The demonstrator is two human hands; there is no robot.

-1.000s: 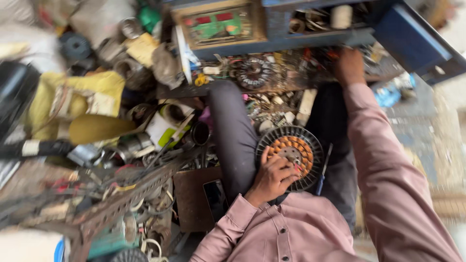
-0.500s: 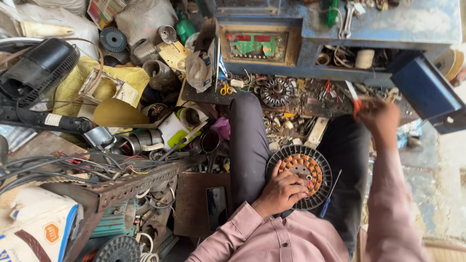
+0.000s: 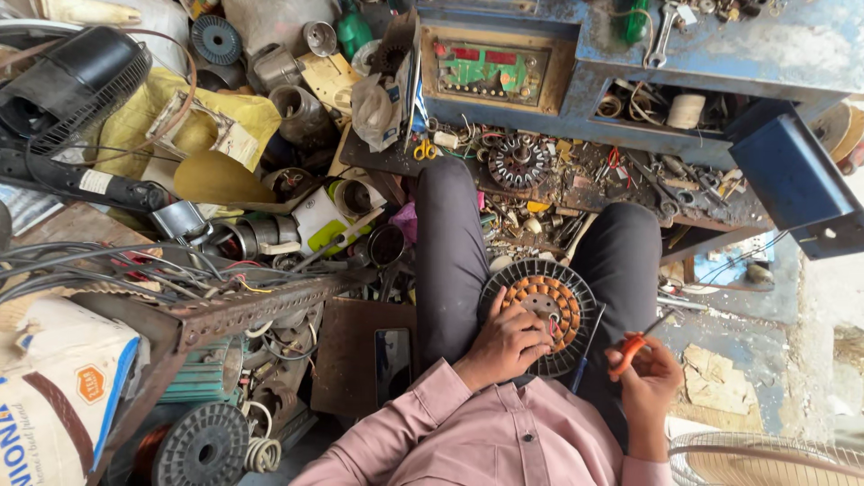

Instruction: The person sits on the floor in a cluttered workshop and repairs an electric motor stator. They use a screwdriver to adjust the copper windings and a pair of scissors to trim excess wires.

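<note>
Copper windings, about a dozen small orange-brown coils, ring the centre of one round fan motor stator (image 3: 540,310), which lies flat on the person's lap between the two dark-trousered thighs. Its outer edge is a black laminated core with fine radial slots, and the hub in the middle is pale metal, partly hidden.

One left hand (image 3: 506,344) lies on the near-left part of the stator, its fingers (image 3: 525,317) spread and bent down onto the coils, pressing rather than closing round anything. One right hand (image 3: 650,378) is beside the right thigh, just clear of the stator's rim; its fingers are curled shut about the orange handles of a pair of scissors (image 3: 633,349), whose thin dark blades point up and to the right.

A second stator (image 3: 519,162), grey and toothed, sits among screws and scraps on the cluttered low blue worktop (image 3: 810,54) ahead of the knees. Set into that worktop is one green-faced panel (image 3: 490,72). A pair of yellow-handled scissors (image 3: 424,149) lies on the left of the clutter. Far left, one black fan guard (image 3: 76,85) rests on the heap of parts.
</note>
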